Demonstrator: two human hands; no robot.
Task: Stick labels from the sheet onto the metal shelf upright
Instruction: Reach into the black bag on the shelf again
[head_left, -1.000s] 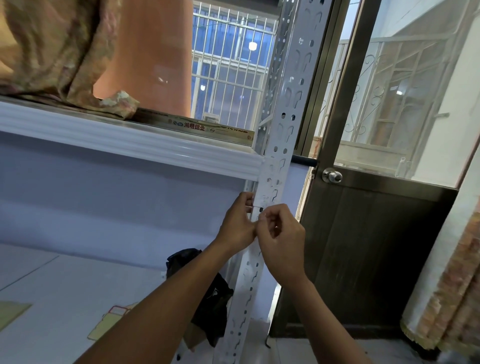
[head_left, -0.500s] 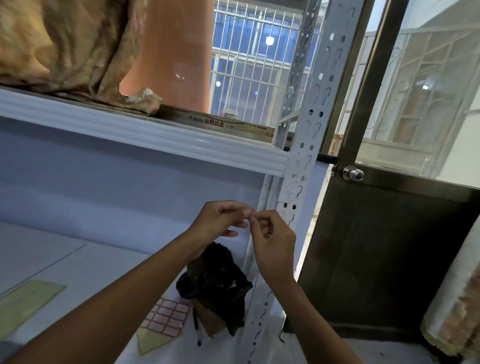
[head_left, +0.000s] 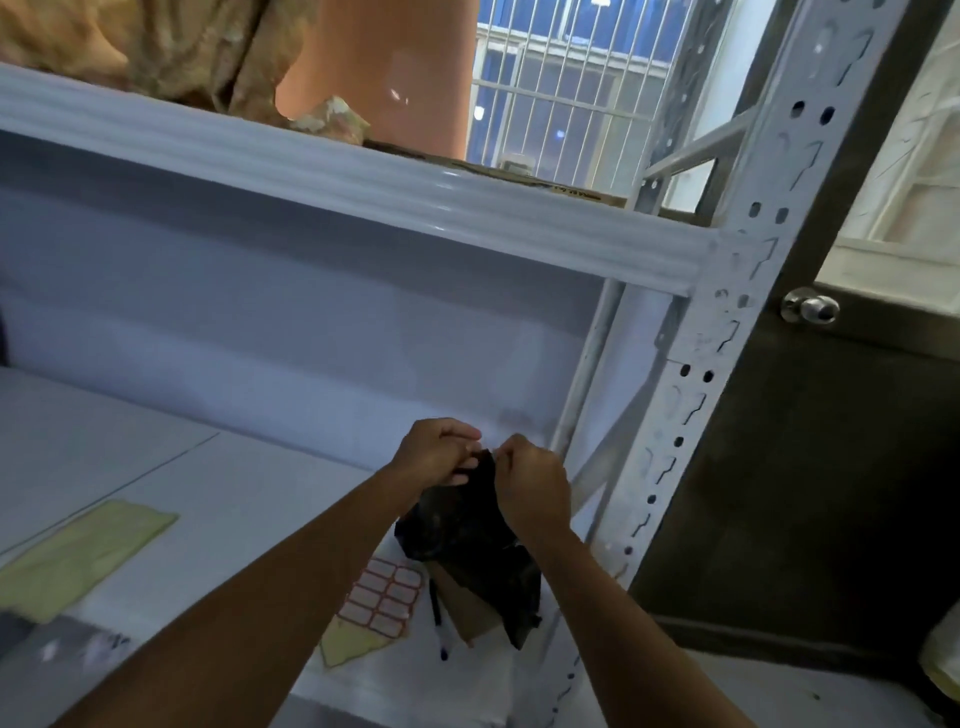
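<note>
Hands: left hand (head_left: 434, 457) and right hand (head_left: 532, 480) have moved left, off the upright (head_left: 719, 332).
Grip: fingertips curled together, maybe pinching a scrap; I cannot tell.
Label sheet (head_left: 387, 597): lies near, under the hands.
Meaning: probably ready for another label.

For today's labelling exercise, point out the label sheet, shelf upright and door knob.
label sheet (head_left: 387, 597), head view, red-bordered labels.
shelf upright (head_left: 714, 338), head view, perforated face.
door knob (head_left: 811, 309), head view, round front.

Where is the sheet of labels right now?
The label sheet lies on the lower shelf board, low in the head view, just left of the black bag and pen.
</note>
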